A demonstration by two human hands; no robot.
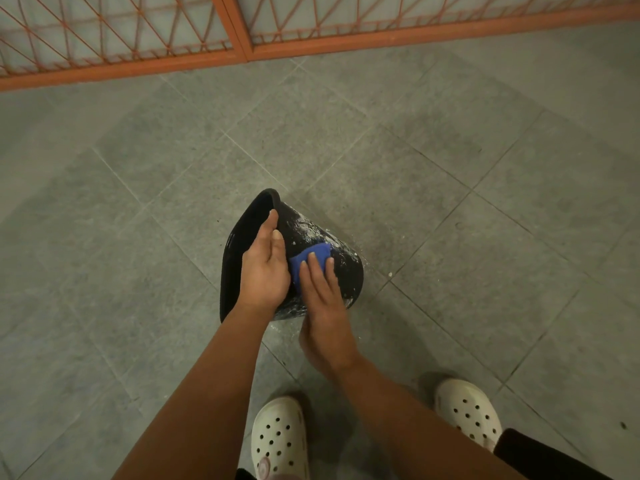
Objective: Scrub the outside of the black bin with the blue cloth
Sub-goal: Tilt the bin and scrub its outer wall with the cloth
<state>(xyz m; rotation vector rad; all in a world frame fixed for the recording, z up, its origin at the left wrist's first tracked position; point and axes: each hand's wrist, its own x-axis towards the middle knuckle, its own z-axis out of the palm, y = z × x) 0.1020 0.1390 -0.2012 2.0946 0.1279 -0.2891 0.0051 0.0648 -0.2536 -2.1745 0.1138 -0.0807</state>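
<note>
The black bin [346,271] lies tipped on the grey floor, its open mouth facing left and its outer wall streaked with white suds. My left hand [265,268] grips the bin's rim, thumb on the outside and fingers reaching over the edge. My right hand [322,299] lies flat with straight fingers on the blue cloth [311,259] and presses it against the bin's outer wall, just right of my left hand. Most of the cloth is hidden under my fingers.
Grey floor tiles [450,168] spread all around the bin, with a few white soap specks near its base. An orange metal grille [242,46] runs along the far side. My two feet in white perforated clogs [278,441] stand close behind the bin.
</note>
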